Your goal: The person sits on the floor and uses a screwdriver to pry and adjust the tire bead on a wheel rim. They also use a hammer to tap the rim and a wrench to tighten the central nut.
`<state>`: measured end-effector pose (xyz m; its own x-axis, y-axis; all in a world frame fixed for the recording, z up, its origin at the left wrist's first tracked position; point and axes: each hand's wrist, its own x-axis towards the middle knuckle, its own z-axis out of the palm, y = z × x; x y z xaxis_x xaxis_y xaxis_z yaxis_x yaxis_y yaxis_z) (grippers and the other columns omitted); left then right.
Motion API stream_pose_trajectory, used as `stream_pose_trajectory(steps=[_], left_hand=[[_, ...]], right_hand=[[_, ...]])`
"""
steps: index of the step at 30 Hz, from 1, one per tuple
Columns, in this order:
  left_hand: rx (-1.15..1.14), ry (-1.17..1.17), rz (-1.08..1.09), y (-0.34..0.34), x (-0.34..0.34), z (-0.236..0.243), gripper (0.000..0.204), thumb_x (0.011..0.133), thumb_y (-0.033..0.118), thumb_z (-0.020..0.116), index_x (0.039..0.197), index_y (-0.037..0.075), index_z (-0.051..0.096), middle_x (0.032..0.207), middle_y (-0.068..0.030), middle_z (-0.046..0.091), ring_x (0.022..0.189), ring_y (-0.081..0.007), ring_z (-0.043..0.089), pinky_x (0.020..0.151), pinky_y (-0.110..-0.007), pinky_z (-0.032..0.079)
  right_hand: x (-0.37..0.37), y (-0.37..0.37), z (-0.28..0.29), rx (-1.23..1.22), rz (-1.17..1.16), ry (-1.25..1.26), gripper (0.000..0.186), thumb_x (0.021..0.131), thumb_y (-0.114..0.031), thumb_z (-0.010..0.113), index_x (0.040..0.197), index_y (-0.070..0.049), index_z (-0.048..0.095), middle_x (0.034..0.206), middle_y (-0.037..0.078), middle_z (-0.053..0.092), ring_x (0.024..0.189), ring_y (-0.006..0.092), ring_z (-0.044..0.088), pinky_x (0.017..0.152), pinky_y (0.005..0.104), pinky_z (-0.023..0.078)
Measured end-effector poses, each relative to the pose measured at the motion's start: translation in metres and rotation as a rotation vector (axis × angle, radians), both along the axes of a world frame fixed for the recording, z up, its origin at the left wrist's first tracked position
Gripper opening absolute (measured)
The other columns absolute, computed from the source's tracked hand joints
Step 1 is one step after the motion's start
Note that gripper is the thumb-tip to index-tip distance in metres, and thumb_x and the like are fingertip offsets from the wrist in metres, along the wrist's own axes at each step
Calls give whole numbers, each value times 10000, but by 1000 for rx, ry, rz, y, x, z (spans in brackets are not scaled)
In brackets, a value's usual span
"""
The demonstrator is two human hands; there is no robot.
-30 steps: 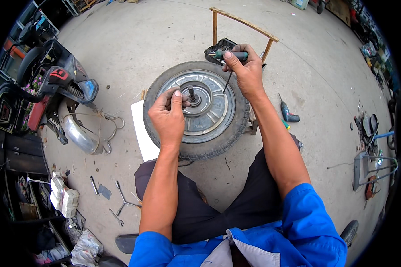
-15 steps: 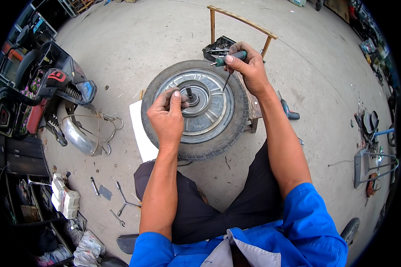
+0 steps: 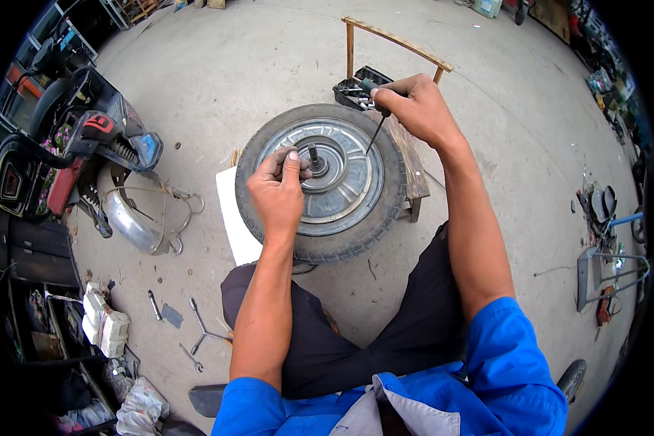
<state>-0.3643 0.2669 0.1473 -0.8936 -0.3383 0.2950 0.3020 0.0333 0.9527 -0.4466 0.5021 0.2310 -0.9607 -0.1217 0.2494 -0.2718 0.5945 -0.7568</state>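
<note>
"Head view: where does the wheel lie from the fingers?"

"Beneath both hands, flat on its side, on a low wooden stool that shows below and to the right of the right fingers."

"And the right hand?"

"Its fingers are wrapped round a green-handled tool. The thin dark shaft slants down from under them toward the bright rim of the metal hub cover. I can't tell whether the tip touches."

"Left hand?"

"Fingers curled, thumb drawn in against them, just left of the axle. Whether they pinch something small, I can't tell."

"What's close by?"

"Just beyond the right fingertips, a black tray of metal tools; farther past them, a wooden bar on legs. Below and to the left of the left fingers, a white sheet shows past the tyre's edge."

"Farther out?"

"Well to the left of the left fingers, a curved silver part. Nearer the body than those fingers, out to the left, a three-armed wrench lies on the floor."
</note>
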Motion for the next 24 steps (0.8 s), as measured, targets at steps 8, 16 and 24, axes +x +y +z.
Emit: stream_pose_trajectory(steps=[8, 16, 24], left_hand=[[34, -4, -4, 0, 1, 6, 188, 979, 66, 625, 1055, -94, 690, 802, -111, 711, 667, -135, 663, 630, -265, 544], [44, -23, 3, -6, 0, 3, 194, 979, 75, 624, 1054, -91, 692, 805, -122, 715, 658, -152, 673, 627, -274, 552], [34, -26, 9, -6, 0, 3, 196, 978, 73, 623, 1060, -92, 690, 802, -120, 712, 658, -151, 672, 625, -272, 550]], right_hand=[[-12, 0, -4, -882, 31, -388, 231, 920, -110, 568, 1030, 89, 606, 839, 175, 690, 624, 188, 691, 487, 243, 569], [-5, 12, -23, -1483, 260, -542, 420, 872, -3, 512, 1188, 251, 406, 1137, 383, 576, 962, 391, 711, 828, 329, 658], [3, 11, -24, -1520, 439, -549, 588, 822, 23, 602, 1306, 233, 344, 1222, 328, 553, 1092, 355, 643, 932, 391, 585]])
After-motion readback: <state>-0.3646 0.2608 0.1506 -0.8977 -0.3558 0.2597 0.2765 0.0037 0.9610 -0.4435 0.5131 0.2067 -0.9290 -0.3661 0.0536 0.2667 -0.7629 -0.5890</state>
